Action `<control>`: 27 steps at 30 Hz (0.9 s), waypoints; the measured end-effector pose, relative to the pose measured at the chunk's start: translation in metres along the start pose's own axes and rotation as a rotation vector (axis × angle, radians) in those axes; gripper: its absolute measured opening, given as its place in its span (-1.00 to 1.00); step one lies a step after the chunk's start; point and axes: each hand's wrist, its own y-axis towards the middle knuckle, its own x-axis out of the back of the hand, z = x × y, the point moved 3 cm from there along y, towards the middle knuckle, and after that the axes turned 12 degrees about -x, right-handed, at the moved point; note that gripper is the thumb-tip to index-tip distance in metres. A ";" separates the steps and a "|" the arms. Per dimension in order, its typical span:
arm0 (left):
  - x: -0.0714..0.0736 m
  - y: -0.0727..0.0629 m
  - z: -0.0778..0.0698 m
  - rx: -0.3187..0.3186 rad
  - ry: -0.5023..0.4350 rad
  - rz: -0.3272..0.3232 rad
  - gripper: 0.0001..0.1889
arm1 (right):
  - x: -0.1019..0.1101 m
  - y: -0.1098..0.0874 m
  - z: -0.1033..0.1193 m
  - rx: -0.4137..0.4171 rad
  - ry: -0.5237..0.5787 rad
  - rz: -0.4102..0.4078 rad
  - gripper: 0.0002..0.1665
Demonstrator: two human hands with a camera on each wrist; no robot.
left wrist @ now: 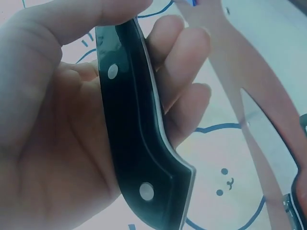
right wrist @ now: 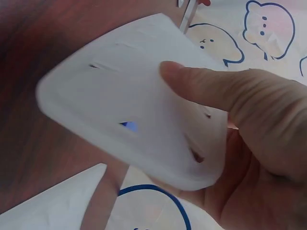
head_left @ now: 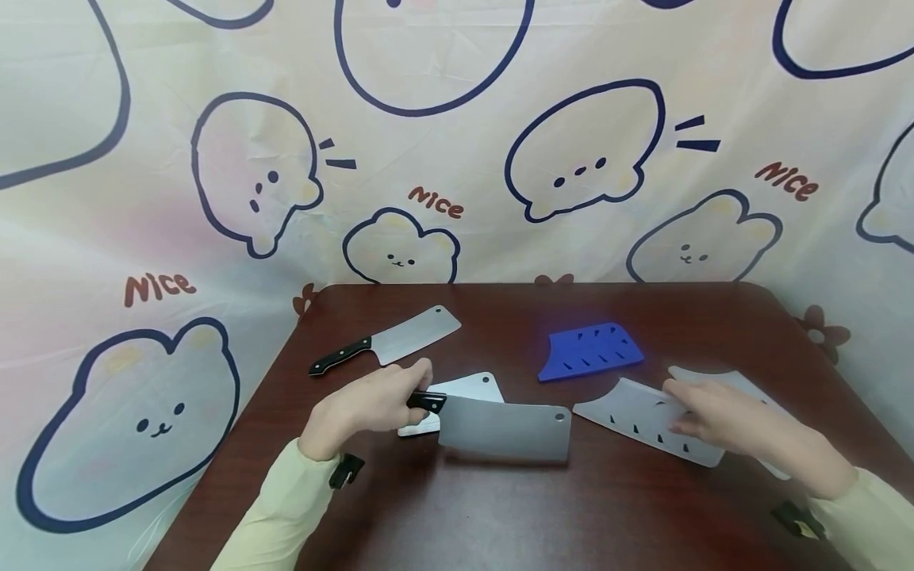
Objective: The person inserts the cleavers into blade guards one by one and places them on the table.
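Observation:
My left hand [head_left: 371,400] grips a cleaver [head_left: 505,430] by its black riveted handle [left wrist: 136,120]. Its broad blade points right, just above the table, and partly covers a white-handled cleaver [head_left: 467,386] lying behind it. On the right, my right hand [head_left: 721,416] holds a white blade guard [head_left: 643,420] with small triangular slots. The right wrist view has the thumb pressed on the guard's face [right wrist: 120,96], with fingers behind it. The held cleaver's tip is close to the guard's pointed corner, and the blade is outside the guard.
Farther back on the dark wooden table [head_left: 493,515] lie a black-handled cleaver [head_left: 417,335] at the left and a blue blade guard [head_left: 593,351] right of centre. Another white guard [head_left: 735,385] lies partly under my right hand and forearm. A patterned cloth stands behind the table.

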 end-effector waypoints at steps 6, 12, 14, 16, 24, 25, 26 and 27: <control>0.009 -0.002 -0.002 0.030 -0.009 -0.048 -0.73 | -0.003 -0.012 -0.006 -0.026 -0.068 0.048 -0.39; 0.019 -0.003 -0.006 -0.003 -0.004 -0.102 -0.73 | 0.012 -0.010 -0.004 0.057 -0.068 -0.039 -0.36; 0.024 -0.002 -0.007 -0.010 -0.009 -0.127 -0.72 | 0.022 -0.009 -0.002 0.087 -0.075 -0.127 -0.40; 0.028 -0.002 -0.008 -0.014 -0.021 -0.152 -0.73 | 0.034 -0.007 0.000 0.101 -0.071 -0.214 -0.44; 0.040 0.002 -0.013 -0.030 -0.057 -0.226 -0.70 | 0.074 -0.004 0.005 0.083 0.038 -0.447 -0.41; 0.042 0.003 -0.014 -0.033 -0.065 -0.232 -0.70 | 0.078 -0.005 0.006 0.060 0.064 -0.454 -0.45; 0.043 0.003 -0.015 -0.038 -0.070 -0.242 -0.70 | 0.081 -0.007 0.006 0.036 0.098 -0.455 -0.48; 0.045 0.003 -0.015 -0.038 -0.075 -0.252 -0.70 | 0.085 -0.007 0.006 0.009 0.129 -0.456 -0.50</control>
